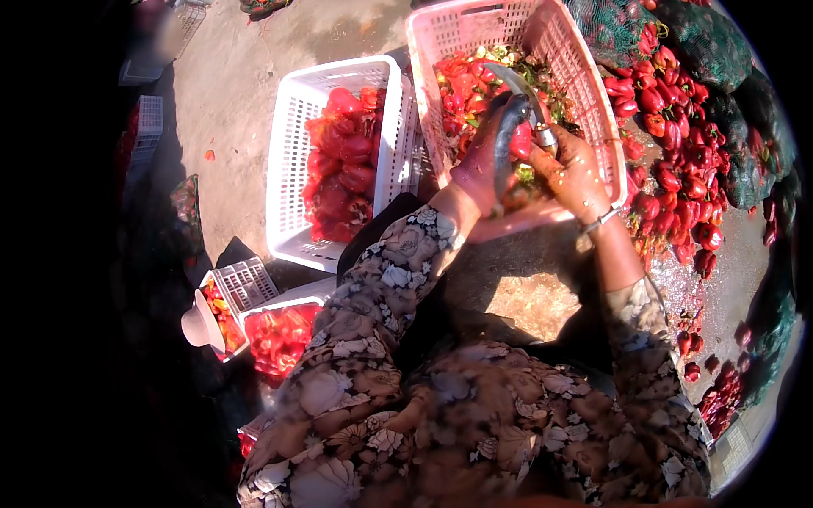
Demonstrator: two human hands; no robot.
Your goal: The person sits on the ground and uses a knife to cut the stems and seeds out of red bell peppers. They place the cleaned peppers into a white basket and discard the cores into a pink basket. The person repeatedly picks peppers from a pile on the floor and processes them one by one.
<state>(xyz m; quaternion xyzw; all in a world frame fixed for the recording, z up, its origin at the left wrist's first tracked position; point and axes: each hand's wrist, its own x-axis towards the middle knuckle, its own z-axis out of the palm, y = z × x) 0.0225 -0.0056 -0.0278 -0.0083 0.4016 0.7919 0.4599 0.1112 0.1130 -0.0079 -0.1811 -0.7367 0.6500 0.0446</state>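
My left hand (484,152), in a dark, worn glove, grips a red pepper (521,141) above a pink plastic crate (610,108). My right hand (571,168) is closed around the handle of a curved knife (524,86), its blade passing beside the left hand's fingers. Part of the pepper is hidden by the fingers. Below the hands, the crate holds red pepper pieces (460,95), green stems and pale cores. Small seeds cling to my right hand. A white plastic crate (279,159) with red peppers (343,171) stands to the left of the pink one.
Loose red peppers (667,146) lie on wet concrete at the right, beside green mesh sacks (705,47). At lower left are more crates of peppers (282,333) and a pale brimmed hat (198,320). A stray pepper scrap (209,155) lies on the concrete.
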